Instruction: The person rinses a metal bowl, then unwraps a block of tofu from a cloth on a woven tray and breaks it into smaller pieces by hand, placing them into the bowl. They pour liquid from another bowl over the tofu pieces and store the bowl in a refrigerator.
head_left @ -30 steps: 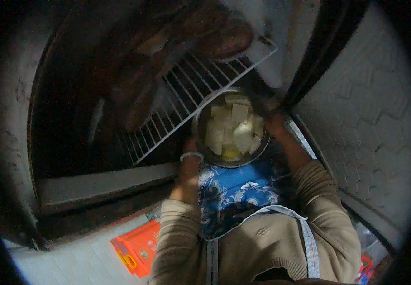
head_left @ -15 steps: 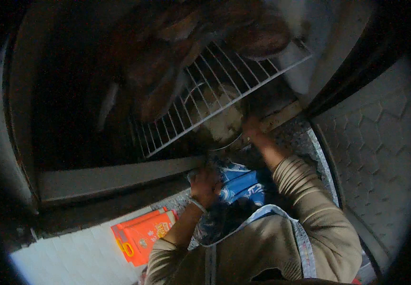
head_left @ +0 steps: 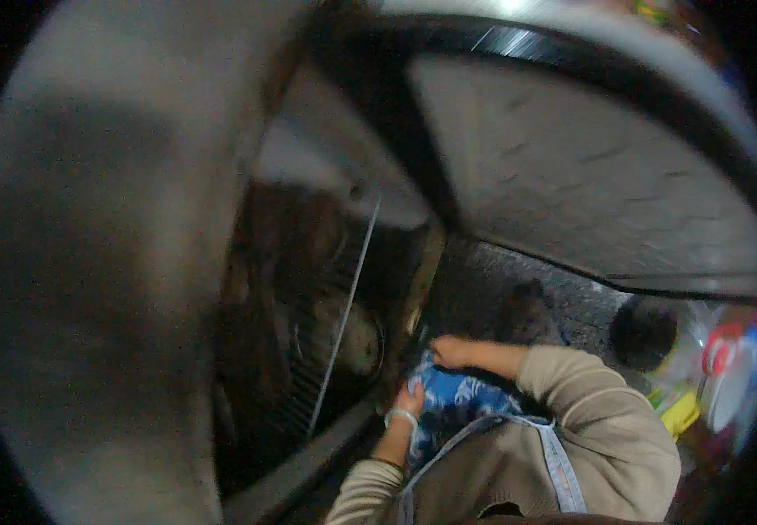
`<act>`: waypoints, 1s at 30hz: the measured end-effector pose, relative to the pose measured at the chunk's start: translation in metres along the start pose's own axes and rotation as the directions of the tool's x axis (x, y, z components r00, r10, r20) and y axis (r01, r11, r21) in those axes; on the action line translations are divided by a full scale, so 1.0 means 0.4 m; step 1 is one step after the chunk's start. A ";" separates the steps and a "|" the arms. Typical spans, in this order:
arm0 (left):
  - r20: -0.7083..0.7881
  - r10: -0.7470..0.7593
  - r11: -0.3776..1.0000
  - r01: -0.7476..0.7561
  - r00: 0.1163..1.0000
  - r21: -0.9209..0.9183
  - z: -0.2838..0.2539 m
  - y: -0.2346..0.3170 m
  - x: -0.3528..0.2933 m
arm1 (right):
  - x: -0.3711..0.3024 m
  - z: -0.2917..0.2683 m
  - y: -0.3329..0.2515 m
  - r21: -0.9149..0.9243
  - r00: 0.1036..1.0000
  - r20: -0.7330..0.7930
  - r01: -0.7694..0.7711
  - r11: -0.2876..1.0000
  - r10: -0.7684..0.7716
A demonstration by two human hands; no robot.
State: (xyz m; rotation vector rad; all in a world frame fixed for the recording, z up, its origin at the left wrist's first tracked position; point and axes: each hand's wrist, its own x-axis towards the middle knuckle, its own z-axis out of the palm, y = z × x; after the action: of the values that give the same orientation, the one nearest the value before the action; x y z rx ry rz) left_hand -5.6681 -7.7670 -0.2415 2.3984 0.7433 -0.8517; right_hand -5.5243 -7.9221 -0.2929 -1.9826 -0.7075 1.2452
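Observation:
A blue cloth with white patterns (head_left: 466, 391) lies across my lap, apparently the front of an apron with light blue trim. My left hand (head_left: 407, 404), with a pale bracelet at its wrist, is closed on the cloth's left edge. At the cloth's top corner my right hand (head_left: 450, 352) is closed on it too, its fingers partly blurred. Ahead to the left is the dim inside of a cabinet, where a wire rack (head_left: 342, 315) holds brown pieces (head_left: 295, 232) too blurred to name. Below the rack shows a round container (head_left: 382, 350) with pale contents.
The cabinet's open door (head_left: 597, 166), with a patterned inner panel, stands at the right. A large smooth grey surface (head_left: 90, 289) fills the left. Speckled dark floor (head_left: 532, 284) lies beyond my hands. At the far right are a dark round object (head_left: 645, 332) and a yellow item (head_left: 678, 413).
My view has swung right, bringing the door and floor into sight. My right hand has left the round container and come back to the blue cloth, beside my left hand.

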 end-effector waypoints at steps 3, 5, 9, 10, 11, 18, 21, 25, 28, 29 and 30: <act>0.161 -0.116 0.979 0.085 0.980 0.185 -0.046 0.034 -0.051 | -0.343 -0.144 -0.019 -0.177 0.943 -0.300 -0.202 0.963 0.143; 0.166 -0.055 0.965 0.009 0.985 0.264 -0.072 0.039 -0.108 | -0.587 -0.209 -0.061 -0.167 0.814 -0.546 -0.340 0.925 0.200; 0.261 0.050 0.959 -0.120 0.964 0.258 -0.113 0.029 -0.261 | -0.994 -0.350 -0.289 -0.210 0.501 -0.864 -0.255 0.944 -0.057; 0.312 0.059 0.963 -0.137 0.948 0.234 -0.123 0.033 -0.309 | -1.084 -0.392 -0.350 -0.253 0.411 -0.899 -0.206 0.945 -0.151; 0.356 0.074 0.966 -0.155 0.932 0.205 -0.141 0.032 -0.341 | -1.186 -0.441 -0.388 -0.347 0.216 -0.931 -0.272 0.897 -0.295; 0.401 0.139 0.976 -0.194 0.905 0.098 -0.212 0.110 -0.599 | -1.541 -0.677 -0.324 0.084 0.082 -0.982 -0.614 0.785 0.170; 0.361 0.156 0.979 -0.191 0.919 0.065 -0.211 0.131 -0.676 | -1.546 -0.633 -0.306 0.138 0.256 -0.898 -0.611 0.780 0.359; 0.331 0.168 0.980 -0.193 0.929 0.043 -0.242 0.096 -0.687 | -1.576 -0.508 -0.374 0.281 0.484 -0.707 -0.476 0.834 0.515; 0.314 0.160 0.985 -0.171 0.936 0.009 -0.244 0.048 -0.700 | -1.544 -0.398 -0.456 0.163 0.636 -0.556 -0.547 0.821 0.535; 0.303 0.155 0.987 -0.163 0.940 0.000 -0.276 0.013 -0.672 | -1.521 -0.335 -0.493 0.103 0.655 -0.550 -0.563 0.820 0.519; 0.294 0.144 0.989 -0.147 0.945 -0.011 -0.245 0.008 -0.709 | -1.488 -0.288 -0.527 0.027 0.695 -0.535 -0.554 0.832 0.481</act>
State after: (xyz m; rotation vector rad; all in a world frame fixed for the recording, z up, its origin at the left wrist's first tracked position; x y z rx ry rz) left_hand -5.8120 -7.8035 0.0194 2.2331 0.4403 -1.1196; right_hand -5.6719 -8.2622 0.2309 -2.5971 0.0693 0.8686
